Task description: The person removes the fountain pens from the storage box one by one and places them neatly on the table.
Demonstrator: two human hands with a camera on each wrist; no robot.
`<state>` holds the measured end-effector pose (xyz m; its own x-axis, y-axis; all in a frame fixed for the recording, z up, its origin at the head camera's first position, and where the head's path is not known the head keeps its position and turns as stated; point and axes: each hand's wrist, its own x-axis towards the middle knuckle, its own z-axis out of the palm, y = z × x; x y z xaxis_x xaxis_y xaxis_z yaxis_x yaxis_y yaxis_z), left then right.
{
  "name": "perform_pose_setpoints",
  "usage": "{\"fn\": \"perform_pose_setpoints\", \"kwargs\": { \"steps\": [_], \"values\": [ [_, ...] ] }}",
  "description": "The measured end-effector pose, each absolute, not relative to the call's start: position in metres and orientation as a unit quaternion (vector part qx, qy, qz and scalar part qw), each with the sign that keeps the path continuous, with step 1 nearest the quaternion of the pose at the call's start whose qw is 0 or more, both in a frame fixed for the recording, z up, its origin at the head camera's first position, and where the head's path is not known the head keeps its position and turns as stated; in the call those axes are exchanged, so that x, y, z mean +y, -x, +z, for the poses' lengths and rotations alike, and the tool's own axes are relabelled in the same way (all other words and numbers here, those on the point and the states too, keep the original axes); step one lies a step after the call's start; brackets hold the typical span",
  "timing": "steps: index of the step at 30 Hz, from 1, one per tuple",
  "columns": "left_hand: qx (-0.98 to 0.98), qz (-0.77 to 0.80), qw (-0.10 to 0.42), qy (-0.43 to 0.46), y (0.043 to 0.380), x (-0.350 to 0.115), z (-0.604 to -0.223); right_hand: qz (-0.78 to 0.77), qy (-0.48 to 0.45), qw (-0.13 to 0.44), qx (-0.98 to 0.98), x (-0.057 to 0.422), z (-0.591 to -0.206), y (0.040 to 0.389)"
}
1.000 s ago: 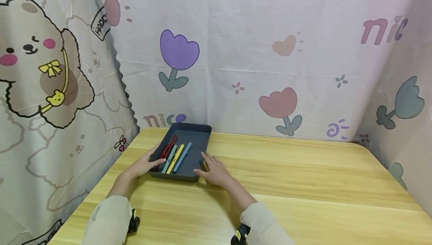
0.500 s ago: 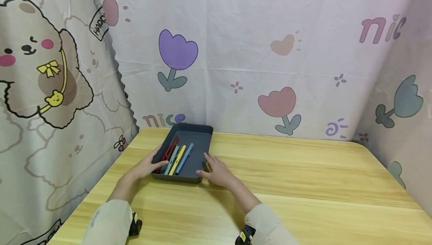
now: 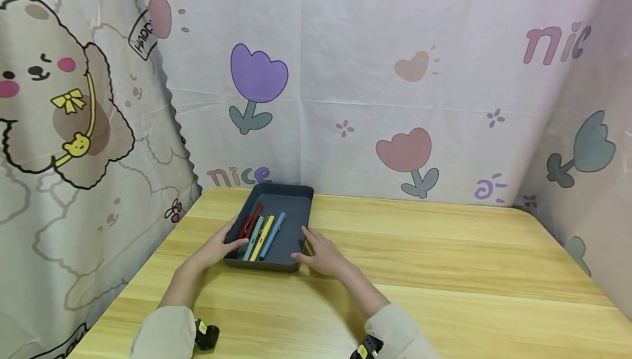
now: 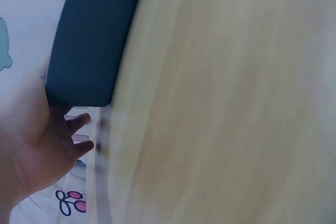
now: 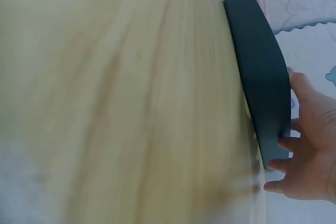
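Note:
A dark grey rectangular tray (image 3: 291,230) lies on the table near its far left corner. Dark red (image 3: 255,216), teal (image 3: 253,238), yellow (image 3: 263,237) and blue (image 3: 272,236) pens lie lengthwise in its left half. My left hand (image 3: 215,246) grips the tray's left wall, thumb over the rim and across the pens' near ends. At the right wall my right hand (image 3: 325,254) holds on, its thumb at the near right corner. Both wrist views show the tray's near outer wall, with the left hand (image 4: 31,145) and the right hand (image 5: 315,140) beside its ends.
The light wood table (image 3: 434,260) extends to the right of the tray. A printed cloth (image 3: 340,73) hangs right behind the table's far edge, with more cloth along the left and right sides. Black wrist cameras (image 3: 207,336) sit at the sleeve cuffs.
The tray with its pens has slid slightly to the right and a little nearer, both hands moving along with it. The head view has shifted slightly.

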<state>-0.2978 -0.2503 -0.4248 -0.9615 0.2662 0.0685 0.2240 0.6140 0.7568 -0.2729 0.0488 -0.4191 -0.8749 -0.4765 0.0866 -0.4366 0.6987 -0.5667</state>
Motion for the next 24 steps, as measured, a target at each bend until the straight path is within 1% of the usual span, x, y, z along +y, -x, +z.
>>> {"fn": "perform_pose_setpoints", "kwargs": {
  "steps": [10, 17, 24],
  "values": [
    [0.89, 0.435, 0.039, -0.13, 0.292, -0.246, -0.424, -0.313, 0.252, 0.041, 0.915, 0.055, -0.421, 0.271],
    [0.889, 0.436, 0.024, -0.134, 0.291, -0.242, -0.425, -0.324, 0.268, 0.035, 0.907, 0.06, -0.418, 0.266],
    [0.888, 0.439, 0.018, -0.135, 0.289, -0.239, -0.426, -0.312, 0.246, 0.049, 0.916, 0.062, -0.419, 0.267]
  ]
}}
